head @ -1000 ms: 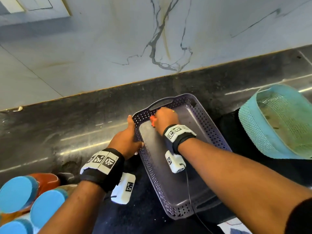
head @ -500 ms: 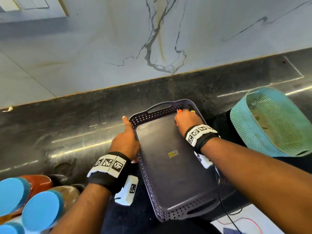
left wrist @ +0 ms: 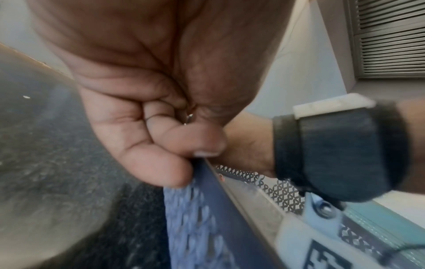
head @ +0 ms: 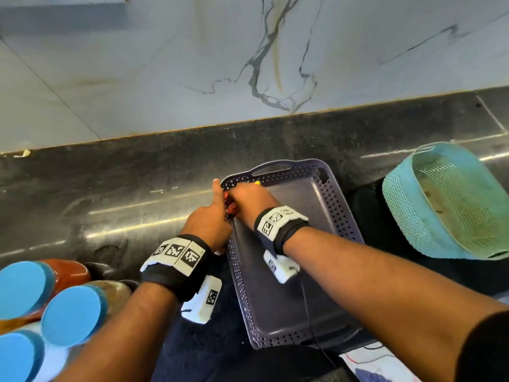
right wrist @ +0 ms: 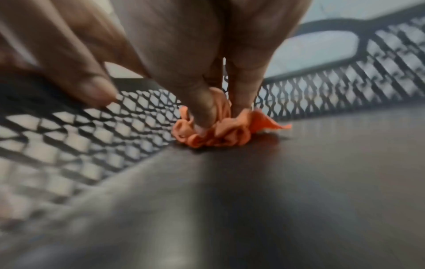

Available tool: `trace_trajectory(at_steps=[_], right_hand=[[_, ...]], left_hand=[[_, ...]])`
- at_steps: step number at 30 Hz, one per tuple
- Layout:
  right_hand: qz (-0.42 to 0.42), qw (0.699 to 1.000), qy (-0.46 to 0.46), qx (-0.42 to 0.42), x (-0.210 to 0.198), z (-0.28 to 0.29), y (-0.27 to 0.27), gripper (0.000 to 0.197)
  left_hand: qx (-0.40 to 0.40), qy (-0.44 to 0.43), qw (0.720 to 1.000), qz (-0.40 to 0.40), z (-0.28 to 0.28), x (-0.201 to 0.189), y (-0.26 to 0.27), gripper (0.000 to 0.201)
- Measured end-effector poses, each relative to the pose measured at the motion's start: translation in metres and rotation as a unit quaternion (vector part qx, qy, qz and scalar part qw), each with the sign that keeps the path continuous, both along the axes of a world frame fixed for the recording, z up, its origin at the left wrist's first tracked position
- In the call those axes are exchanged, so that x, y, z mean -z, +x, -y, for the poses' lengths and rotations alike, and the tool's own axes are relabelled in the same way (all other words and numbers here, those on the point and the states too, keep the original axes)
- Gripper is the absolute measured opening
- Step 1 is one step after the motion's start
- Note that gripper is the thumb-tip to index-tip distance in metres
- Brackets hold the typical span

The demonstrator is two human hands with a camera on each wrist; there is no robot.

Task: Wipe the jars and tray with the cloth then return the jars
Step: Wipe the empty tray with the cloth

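Observation:
A grey perforated tray (head: 338,216) lies on the dark counter, empty of jars. My right hand (head: 248,199) holds a bunched orange cloth (right wrist: 214,131) and presses it onto the tray floor (right wrist: 299,172) at the far left corner. My left hand (head: 209,224) grips the tray's left rim (left wrist: 207,183), fingers curled under it and the forefinger stretched along the edge. Three jars with blue lids (head: 71,315) stand at the lower left, outside the tray.
A teal mesh basket (head: 451,199) lies tipped on the counter to the right of the tray. A marble wall (head: 248,64) rises behind the counter. A dark cloth lies under the tray's near end.
My right hand with the cloth swept from the tray's far right corner back to the far left corner. The left hand kept its hold on the rim.

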State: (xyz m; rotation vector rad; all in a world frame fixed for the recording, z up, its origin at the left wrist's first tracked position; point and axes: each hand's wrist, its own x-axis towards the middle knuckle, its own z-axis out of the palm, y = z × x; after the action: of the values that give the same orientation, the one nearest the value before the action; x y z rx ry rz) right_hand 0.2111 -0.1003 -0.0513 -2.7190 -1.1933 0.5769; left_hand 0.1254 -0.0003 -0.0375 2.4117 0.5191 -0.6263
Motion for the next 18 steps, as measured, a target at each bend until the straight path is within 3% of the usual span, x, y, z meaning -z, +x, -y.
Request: trace_trajectory(at_steps=[3,8,11,14,18], right_hand=[[0.026,0.999,-0.036,-0.024,-0.003,0.002,0.010,0.019],[-0.077,0.988,-0.100,-0.086,-0.018,0.032,-0.038,0.020],[-0.065,0.979,-0.136,-0.134,-0.021,0.050,-0.054,0.022],[-0.039,0.987,-0.137,-0.068,-0.011,0.071,-0.030,0.016],[0.053,0.985,-0.159,0.047,-0.003,0.096,0.046,0.019]], left_hand=[[-0.002,0.010,1.000,0.007,0.001,0.005,0.001,0.091],[-0.010,0.031,0.999,0.004,0.006,0.008,0.004,0.096],[0.005,0.041,0.999,0.007,0.005,0.007,0.001,0.095],[0.020,0.044,0.999,0.008,0.001,0.006,0.000,0.091],[0.027,0.052,0.998,0.006,0.002,0.004,0.002,0.093]])
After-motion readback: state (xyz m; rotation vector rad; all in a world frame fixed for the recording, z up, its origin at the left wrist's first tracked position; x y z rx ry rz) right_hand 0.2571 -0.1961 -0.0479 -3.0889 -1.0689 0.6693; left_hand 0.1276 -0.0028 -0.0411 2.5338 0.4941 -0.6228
